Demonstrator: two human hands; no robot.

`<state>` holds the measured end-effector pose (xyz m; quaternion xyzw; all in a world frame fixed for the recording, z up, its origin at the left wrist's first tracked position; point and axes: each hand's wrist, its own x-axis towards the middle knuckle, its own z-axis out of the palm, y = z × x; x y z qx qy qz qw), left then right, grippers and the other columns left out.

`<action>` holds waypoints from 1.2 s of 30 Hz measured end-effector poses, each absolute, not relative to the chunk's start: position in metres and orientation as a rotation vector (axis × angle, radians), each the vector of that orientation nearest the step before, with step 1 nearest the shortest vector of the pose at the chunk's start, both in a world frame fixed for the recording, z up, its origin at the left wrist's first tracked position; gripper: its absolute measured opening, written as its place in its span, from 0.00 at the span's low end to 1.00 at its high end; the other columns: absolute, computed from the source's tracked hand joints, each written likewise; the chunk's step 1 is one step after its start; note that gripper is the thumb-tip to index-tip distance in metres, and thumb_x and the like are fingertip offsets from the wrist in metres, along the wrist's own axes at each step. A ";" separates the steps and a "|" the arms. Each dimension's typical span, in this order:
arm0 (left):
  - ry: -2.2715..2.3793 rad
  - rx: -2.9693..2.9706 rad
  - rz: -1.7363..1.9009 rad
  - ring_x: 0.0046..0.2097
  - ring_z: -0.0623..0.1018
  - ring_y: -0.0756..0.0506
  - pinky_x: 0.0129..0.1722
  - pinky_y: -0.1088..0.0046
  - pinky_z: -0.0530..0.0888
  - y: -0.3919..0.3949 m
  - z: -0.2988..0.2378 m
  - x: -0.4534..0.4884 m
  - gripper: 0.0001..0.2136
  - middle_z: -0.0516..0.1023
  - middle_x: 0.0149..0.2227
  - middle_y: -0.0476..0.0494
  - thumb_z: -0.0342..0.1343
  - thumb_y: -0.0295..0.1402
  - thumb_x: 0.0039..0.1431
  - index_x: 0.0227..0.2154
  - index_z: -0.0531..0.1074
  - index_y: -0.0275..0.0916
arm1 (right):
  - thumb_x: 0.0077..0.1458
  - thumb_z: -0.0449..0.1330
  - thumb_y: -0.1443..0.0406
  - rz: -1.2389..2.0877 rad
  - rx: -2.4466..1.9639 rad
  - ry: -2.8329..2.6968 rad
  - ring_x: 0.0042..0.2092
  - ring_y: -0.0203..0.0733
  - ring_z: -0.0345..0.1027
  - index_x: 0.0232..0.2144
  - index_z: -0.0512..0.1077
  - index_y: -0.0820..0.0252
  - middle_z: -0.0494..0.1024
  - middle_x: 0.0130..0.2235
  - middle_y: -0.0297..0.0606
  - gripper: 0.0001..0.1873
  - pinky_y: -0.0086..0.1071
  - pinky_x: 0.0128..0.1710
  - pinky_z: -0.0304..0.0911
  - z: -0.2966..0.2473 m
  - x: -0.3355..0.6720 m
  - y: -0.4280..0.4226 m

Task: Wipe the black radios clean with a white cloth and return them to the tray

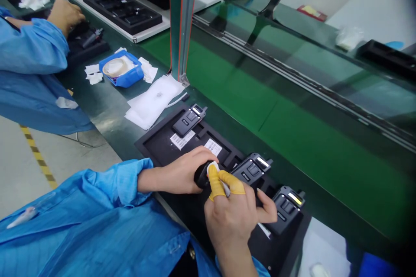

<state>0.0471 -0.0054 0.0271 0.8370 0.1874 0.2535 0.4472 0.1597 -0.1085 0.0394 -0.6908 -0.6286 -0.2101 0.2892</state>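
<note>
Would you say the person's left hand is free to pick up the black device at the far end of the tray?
Probably not: the left hand is gripping another dark device, though nothing blocks the far device.

The device [202, 174] you hold is small, black and mostly hidden: only its dark rounded end shows between your hands, above the black tray [159, 143]. A white piece [213, 166] sits at its top edge, where your 2 yellow-capped fingers [214, 181] press. 3 matching devices lie flat in the tray: 1 [188, 120] at the far left, 1 [251, 169] just beside your fingers, 1 [287, 207] at the right.
</note>
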 end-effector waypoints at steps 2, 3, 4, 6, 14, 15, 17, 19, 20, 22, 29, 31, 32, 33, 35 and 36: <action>0.471 2.072 0.619 0.47 0.69 0.44 0.49 0.65 0.70 -0.005 0.027 0.046 0.26 0.67 0.45 0.40 0.58 0.22 0.40 0.46 0.61 0.37 | 0.50 0.51 0.76 -0.550 -1.852 -1.662 0.39 0.35 0.65 0.25 0.68 0.58 0.73 0.33 0.32 0.11 0.45 0.48 0.48 0.038 0.159 -0.110; 0.486 2.072 0.611 0.47 0.69 0.43 0.48 0.65 0.70 -0.004 0.027 0.046 0.26 0.66 0.45 0.40 0.58 0.22 0.40 0.46 0.61 0.37 | 0.49 0.51 0.77 -0.543 -1.856 -1.643 0.39 0.35 0.65 0.25 0.67 0.58 0.73 0.33 0.32 0.11 0.45 0.48 0.48 0.036 0.161 -0.111; 0.506 2.071 0.604 0.47 0.69 0.43 0.48 0.65 0.70 -0.003 0.027 0.045 0.27 0.66 0.45 0.40 0.58 0.22 0.39 0.46 0.61 0.37 | 0.49 0.52 0.77 -0.536 -1.861 -1.627 0.38 0.35 0.65 0.24 0.67 0.59 0.73 0.32 0.32 0.10 0.44 0.47 0.48 0.033 0.162 -0.111; 0.541 2.072 0.585 0.46 0.69 0.43 0.48 0.64 0.70 -0.002 0.028 0.043 0.27 0.66 0.45 0.40 0.58 0.22 0.39 0.46 0.61 0.38 | 0.49 0.52 0.77 -0.526 -1.875 -1.606 0.37 0.35 0.65 0.26 0.68 0.58 0.73 0.32 0.32 0.10 0.44 0.46 0.49 0.028 0.166 -0.111; 0.503 2.060 0.611 0.47 0.70 0.42 0.47 0.64 0.70 -0.002 0.028 0.042 0.26 0.67 0.44 0.40 0.57 0.22 0.40 0.46 0.61 0.38 | 0.52 0.52 0.75 -0.460 -1.816 -1.588 0.35 0.36 0.62 0.30 0.73 0.55 0.72 0.32 0.33 0.13 0.42 0.44 0.48 0.033 0.164 -0.100; 0.499 2.061 0.621 0.47 0.70 0.42 0.47 0.64 0.70 -0.002 0.027 0.043 0.26 0.67 0.44 0.40 0.57 0.22 0.40 0.46 0.61 0.38 | 0.52 0.51 0.75 -0.428 -1.807 -1.605 0.36 0.36 0.62 0.29 0.73 0.55 0.72 0.32 0.34 0.14 0.42 0.44 0.48 0.034 0.163 -0.099; 0.479 2.066 0.628 0.47 0.69 0.42 0.47 0.65 0.70 -0.001 0.027 0.043 0.26 0.67 0.45 0.39 0.57 0.22 0.40 0.46 0.62 0.38 | 0.51 0.49 0.75 -0.381 -1.796 -1.622 0.37 0.37 0.62 0.28 0.72 0.55 0.71 0.32 0.33 0.15 0.42 0.45 0.47 0.033 0.163 -0.098; 0.460 2.066 0.611 0.48 0.69 0.42 0.48 0.65 0.70 0.000 0.027 0.043 0.26 0.67 0.45 0.39 0.57 0.22 0.40 0.46 0.62 0.37 | 0.50 0.49 0.75 -0.323 -1.791 -1.648 0.38 0.38 0.61 0.26 0.72 0.56 0.71 0.32 0.34 0.14 0.43 0.46 0.47 0.032 0.165 -0.099; 0.459 2.064 0.599 0.48 0.69 0.42 0.48 0.65 0.70 0.000 0.027 0.042 0.26 0.67 0.45 0.39 0.57 0.22 0.40 0.46 0.62 0.38 | 0.49 0.49 0.75 -0.296 -1.785 -1.659 0.38 0.38 0.61 0.26 0.71 0.56 0.70 0.32 0.34 0.14 0.43 0.46 0.46 0.031 0.167 -0.100; 0.475 2.056 0.577 0.48 0.70 0.42 0.48 0.65 0.70 0.001 0.028 0.042 0.25 0.68 0.45 0.40 0.57 0.23 0.40 0.46 0.63 0.38 | 0.48 0.49 0.74 -0.248 -1.768 -1.688 0.38 0.39 0.61 0.25 0.71 0.57 0.70 0.32 0.34 0.13 0.43 0.46 0.47 0.030 0.170 -0.102; 0.498 2.044 0.567 0.48 0.70 0.42 0.48 0.65 0.70 0.002 0.029 0.041 0.26 0.67 0.46 0.39 0.57 0.23 0.40 0.46 0.63 0.38 | 0.48 0.50 0.74 -0.245 -1.777 -1.649 0.38 0.39 0.62 0.26 0.72 0.55 0.71 0.32 0.33 0.13 0.43 0.46 0.47 0.034 0.177 -0.109; 0.500 2.047 0.567 0.48 0.70 0.42 0.48 0.65 0.70 0.002 0.030 0.041 0.26 0.67 0.45 0.40 0.57 0.23 0.39 0.46 0.63 0.38 | 0.49 0.50 0.74 -0.288 -1.796 -1.643 0.37 0.39 0.62 0.26 0.72 0.56 0.72 0.33 0.34 0.12 0.43 0.44 0.47 0.034 0.181 -0.111; 0.499 2.049 0.563 0.47 0.70 0.43 0.49 0.65 0.70 0.002 0.030 0.041 0.26 0.67 0.45 0.40 0.57 0.22 0.39 0.46 0.63 0.37 | 0.49 0.51 0.74 -0.323 -1.803 -1.643 0.37 0.39 0.61 0.26 0.71 0.57 0.72 0.33 0.35 0.11 0.42 0.44 0.48 0.033 0.183 -0.111; 0.495 2.053 0.561 0.47 0.70 0.43 0.49 0.66 0.70 0.003 0.031 0.041 0.26 0.67 0.45 0.40 0.57 0.22 0.39 0.46 0.63 0.37 | 0.49 0.51 0.74 -0.368 -1.809 -1.640 0.36 0.39 0.61 0.26 0.71 0.57 0.72 0.33 0.36 0.11 0.42 0.43 0.48 0.032 0.184 -0.111; 0.486 2.061 0.564 0.47 0.70 0.43 0.49 0.66 0.70 0.003 0.031 0.041 0.26 0.67 0.45 0.40 0.57 0.22 0.39 0.46 0.63 0.37 | 0.50 0.52 0.74 -0.452 -1.811 -1.610 0.35 0.38 0.60 0.27 0.71 0.57 0.71 0.33 0.36 0.10 0.41 0.42 0.48 0.029 0.184 -0.109; 0.484 2.065 0.568 0.47 0.70 0.43 0.48 0.66 0.70 0.002 0.031 0.041 0.26 0.67 0.45 0.39 0.57 0.22 0.39 0.46 0.63 0.36 | 0.50 0.52 0.74 -0.461 -1.817 -1.592 0.35 0.38 0.60 0.27 0.71 0.57 0.71 0.32 0.36 0.10 0.42 0.42 0.48 0.028 0.181 -0.107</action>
